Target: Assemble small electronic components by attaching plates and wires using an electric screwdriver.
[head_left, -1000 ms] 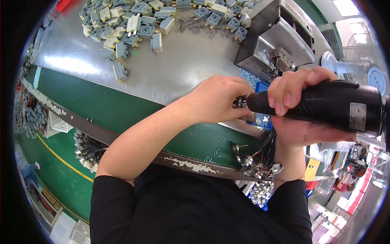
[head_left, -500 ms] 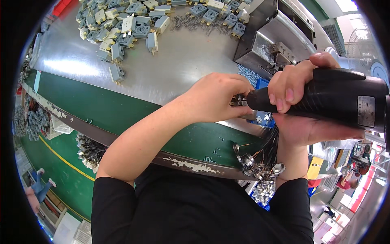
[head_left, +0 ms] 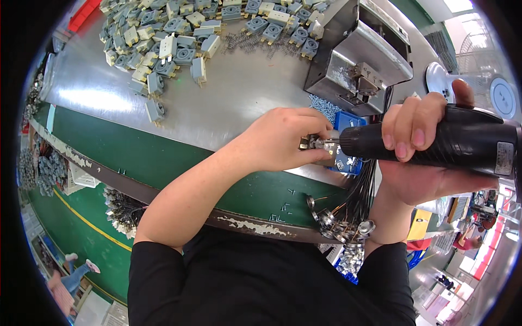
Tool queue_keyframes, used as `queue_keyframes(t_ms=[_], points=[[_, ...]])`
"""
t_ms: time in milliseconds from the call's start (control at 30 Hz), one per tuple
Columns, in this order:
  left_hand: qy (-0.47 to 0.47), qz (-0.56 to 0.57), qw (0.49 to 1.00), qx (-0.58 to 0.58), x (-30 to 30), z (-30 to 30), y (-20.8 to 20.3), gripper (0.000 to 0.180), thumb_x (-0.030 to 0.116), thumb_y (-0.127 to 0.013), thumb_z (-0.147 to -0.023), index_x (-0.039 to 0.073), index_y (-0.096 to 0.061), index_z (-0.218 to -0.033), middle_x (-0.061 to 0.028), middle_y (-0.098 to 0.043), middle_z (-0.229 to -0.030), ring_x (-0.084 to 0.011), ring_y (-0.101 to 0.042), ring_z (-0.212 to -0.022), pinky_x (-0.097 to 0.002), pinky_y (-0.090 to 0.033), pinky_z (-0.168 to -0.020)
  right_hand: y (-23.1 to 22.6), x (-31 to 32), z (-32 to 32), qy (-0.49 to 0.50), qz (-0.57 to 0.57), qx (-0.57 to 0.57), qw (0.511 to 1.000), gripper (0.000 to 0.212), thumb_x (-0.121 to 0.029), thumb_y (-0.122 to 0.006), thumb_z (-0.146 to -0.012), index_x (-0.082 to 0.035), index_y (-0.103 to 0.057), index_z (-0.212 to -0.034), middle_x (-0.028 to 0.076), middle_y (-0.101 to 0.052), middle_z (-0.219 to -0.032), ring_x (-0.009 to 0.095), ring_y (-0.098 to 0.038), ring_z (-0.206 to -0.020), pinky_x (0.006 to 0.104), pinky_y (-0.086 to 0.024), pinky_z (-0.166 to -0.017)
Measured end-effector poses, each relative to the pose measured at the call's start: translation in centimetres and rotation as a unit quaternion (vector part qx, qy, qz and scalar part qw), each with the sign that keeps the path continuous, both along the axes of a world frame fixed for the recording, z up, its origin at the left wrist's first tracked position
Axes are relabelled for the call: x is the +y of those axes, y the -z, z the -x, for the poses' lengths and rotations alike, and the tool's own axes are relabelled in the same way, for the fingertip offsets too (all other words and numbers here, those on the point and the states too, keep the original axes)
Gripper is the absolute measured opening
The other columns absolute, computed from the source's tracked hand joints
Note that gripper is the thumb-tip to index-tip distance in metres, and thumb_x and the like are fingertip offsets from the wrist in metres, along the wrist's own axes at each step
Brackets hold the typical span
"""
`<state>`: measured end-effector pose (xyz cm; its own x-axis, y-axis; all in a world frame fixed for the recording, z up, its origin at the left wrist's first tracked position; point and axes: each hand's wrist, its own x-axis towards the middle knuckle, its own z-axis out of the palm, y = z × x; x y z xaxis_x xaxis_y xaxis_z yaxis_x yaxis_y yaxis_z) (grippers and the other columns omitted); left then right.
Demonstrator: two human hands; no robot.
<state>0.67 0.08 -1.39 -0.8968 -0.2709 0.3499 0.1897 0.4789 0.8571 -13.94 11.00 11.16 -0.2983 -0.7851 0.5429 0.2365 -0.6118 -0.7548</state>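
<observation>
My right hand grips a black power screwdriver, which lies almost level and points left. My left hand is closed, thumb and fingers pinching a small metal part in front of the screwdriver's nose. My fingers cover much of that part, so its exact kind cannot be told. A short stretch of the bit shows between the nose and the part. Right below and behind the pinch stands a blue bin with small pale metal pieces in it. Loose screws are heaped just beyond it.
Several grey and cream switch-like housings pile up at the far left, with springs beside them. A steel fixture stands at the far right. Wired round metal parts hang over the near edge. Screws lie on the green mat.
The screwdriver and my right hand have drawn back to the right, so more of the bit shows. My left hand keeps its pinch nearly in place. The whole view has shifted slightly.
</observation>
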Motion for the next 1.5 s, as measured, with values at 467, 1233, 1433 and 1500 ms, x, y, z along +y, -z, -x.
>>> queue_keyframes(t_ms=[467, 1233, 1433, 1500], points=[[0.027, -0.039, 0.999, 0.019, -1.0, -1.3, -1.0, 0.045, 0.01, -0.09, -0.075, 0.001, -0.073, -0.116, -0.0147, -0.074, -0.119, -0.0312, -0.072, -0.11, -0.0393, -0.057, -0.097, -0.2, 1.5, 1.3, 0.035, -0.012, -0.039, 0.999, 0.116, -0.096, -0.05, -0.081, -0.002, -0.045, -0.149, 0.002, -0.051, -0.077, 0.014, -0.05, -0.059, 0.0324, -0.043, -0.058], [-0.021, 0.054, 0.998, 0.015, 0.7, 0.2, -0.7, 0.023, 0.018, -0.084, -0.084, 0.004, -0.078, -0.102, -0.0073, -0.077, -0.112, -0.0287, -0.075, -0.095, -0.0375, -0.061, -0.08, 2.1, 1.3, 1.1, 0.048, -0.073, -0.178, 0.98, 0.139, -0.109, -0.035, -0.066, 0.005, -0.042, -0.145, 0.006, -0.054, -0.078, 0.018, -0.054, -0.061, 0.0349, -0.047, -0.061], [-0.024, 0.062, 0.997, 0.03, 0.7, 0.3, -0.4, 0.023, 0.02, -0.083, -0.085, 0.005, -0.078, -0.102, -0.0062, -0.077, -0.111, -0.0281, -0.075, -0.096, -0.0373, -0.06, -0.082, 0.8, 1.5, 0.7, 0.141, -0.16, 0.135, 0.968, 0.139, -0.109, -0.035, -0.065, 0.005, -0.042, -0.145, 0.006, -0.053, -0.078, 0.017, -0.052, -0.059, 0.0338, -0.047, -0.058], [-0.026, 0.062, 0.997, 0.028, 0.7, 0.4, -0.3, 0.023, 0.021, -0.083, -0.086, 0.005, -0.078, -0.102, -0.006, -0.077, -0.111, -0.028, -0.075, -0.096, -0.0373, -0.06, -0.082, 0.4, 1.6, 0.1, 0.209, -0.206, 0.145, 0.945, 0.14, -0.11, -0.035, -0.065, 0.005, -0.042, -0.146, 0.006, -0.053, -0.078, 0.016, -0.051, -0.058, 0.0334, -0.046, -0.057]])
